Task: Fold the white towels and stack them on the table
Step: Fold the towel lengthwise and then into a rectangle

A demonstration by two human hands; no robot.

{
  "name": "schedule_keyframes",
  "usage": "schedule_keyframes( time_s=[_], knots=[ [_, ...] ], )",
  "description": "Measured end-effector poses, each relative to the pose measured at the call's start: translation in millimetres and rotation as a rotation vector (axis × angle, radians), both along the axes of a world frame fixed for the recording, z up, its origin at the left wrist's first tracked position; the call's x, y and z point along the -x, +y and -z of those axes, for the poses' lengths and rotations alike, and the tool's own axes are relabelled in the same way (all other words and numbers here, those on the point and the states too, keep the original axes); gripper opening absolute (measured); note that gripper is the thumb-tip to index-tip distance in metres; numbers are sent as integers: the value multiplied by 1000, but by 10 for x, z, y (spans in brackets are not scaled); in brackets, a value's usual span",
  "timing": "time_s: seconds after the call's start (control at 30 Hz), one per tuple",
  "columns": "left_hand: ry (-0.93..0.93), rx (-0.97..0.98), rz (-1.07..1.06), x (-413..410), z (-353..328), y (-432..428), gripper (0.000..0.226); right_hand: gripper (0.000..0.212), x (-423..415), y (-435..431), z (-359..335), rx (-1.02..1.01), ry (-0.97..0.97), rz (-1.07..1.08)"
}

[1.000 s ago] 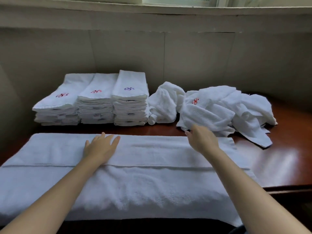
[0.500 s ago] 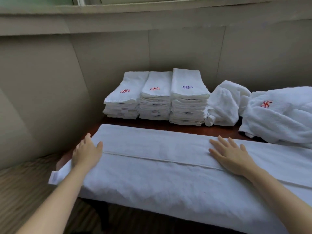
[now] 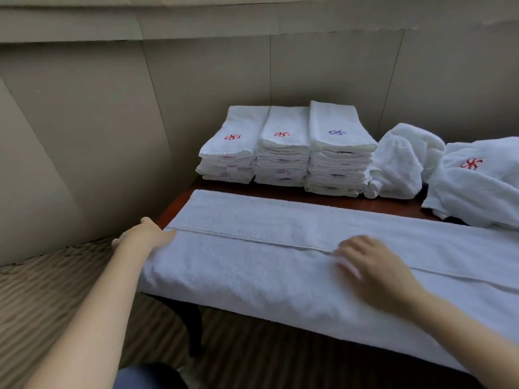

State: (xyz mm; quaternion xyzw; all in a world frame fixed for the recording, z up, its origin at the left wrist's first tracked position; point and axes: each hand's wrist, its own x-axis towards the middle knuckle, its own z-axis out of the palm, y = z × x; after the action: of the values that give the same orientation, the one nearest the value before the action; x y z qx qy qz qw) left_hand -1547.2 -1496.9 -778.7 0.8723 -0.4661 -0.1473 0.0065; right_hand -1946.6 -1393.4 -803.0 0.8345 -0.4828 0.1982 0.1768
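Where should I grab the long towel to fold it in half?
Grab the long towel by its left short end, coming from the left, beside the left hand. It lies flat along the table, and that end sits free at the table's edge, easy to pinch.

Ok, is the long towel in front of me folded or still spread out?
Partly folded: the long towel is doubled lengthwise, its hem edge lying along the top layer, but not folded across.

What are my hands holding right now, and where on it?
The left hand appears to grip the long white towel at its left end. The right hand lies on top, too blurred to tell any grip.
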Motion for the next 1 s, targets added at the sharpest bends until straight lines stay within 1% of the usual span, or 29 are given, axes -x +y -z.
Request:
schedule_keyframes(
  time_s=[0.07,0.1,0.17,0.2,0.23,0.3,0.37,0.4,0.43,0.5,0.53,0.6,0.63,0.67,0.73,0.77,0.8,0.83,0.9,0.93,1.0],
  knots=[
    [31,-40,-6,-103,-22,83,84,43,-316,225,92,-116,121,-121],
    [40,-34,-12,-142,-33,122,85,56,-448,316,146,-147,196,-147],
    [60,-34,-8,-224,-61,195,88,84,-618,411,234,-146,312,-121],
    [103,-46,12,-254,-85,231,91,95,-672,421,246,-137,325,-95],
    [181,-49,55,-277,-122,273,92,101,-706,421,239,-112,310,-85],
    [408,1,172,-328,-202,342,91,99,-725,410,216,-38,232,-114],
    [629,75,249,-360,-261,379,86,93,-708,398,167,-8,136,-104],
    [718,115,267,-360,-279,382,78,92,-700,396,147,-14,108,-46],
    [807,169,274,-341,-300,384,65,94,-695,387,105,-35,98,34],
    [984,317,260,-293,-324,373,40,98,-693,342,-43,-111,138,182],
    [1070,394,242,-271,-322,360,34,98,-685,302,-123,-162,184,251],
    [1184,500,212,-236,-318,319,31,87,-603,186,-226,-234,198,366],
    [1191,524,209,-218,-315,291,32,78,-555,118,-285,-262,133,404],
    [1158,545,215,-197,-299,247,35,68,-491,23,-333,-269,19,422],
    [986,607,227,-154,-239,110,32,49,-327,-229,-454,-290,-213,420],
    [883,646,220,-129,-206,20,25,39,-241,-401,-528,-296,-291,411],
    [800,679,204,-92,-177,-85,17,30,-158,-598,-581,-303,-318,409],
    [749,705,186,-43,-155,-197,14,21,-85,-799,-607,-321,-296,411],
    [697,713,147,74,-102,-427,26,7,25,-1134,-568,-423,-169,416],
    [659,695,125,135,-69,-537,32,4,64,-1267,-493,-487,-102,409],
    [538,612,129,219,39,-719,37,9,112,-1443,-266,-556,-25,415]
  ],
)
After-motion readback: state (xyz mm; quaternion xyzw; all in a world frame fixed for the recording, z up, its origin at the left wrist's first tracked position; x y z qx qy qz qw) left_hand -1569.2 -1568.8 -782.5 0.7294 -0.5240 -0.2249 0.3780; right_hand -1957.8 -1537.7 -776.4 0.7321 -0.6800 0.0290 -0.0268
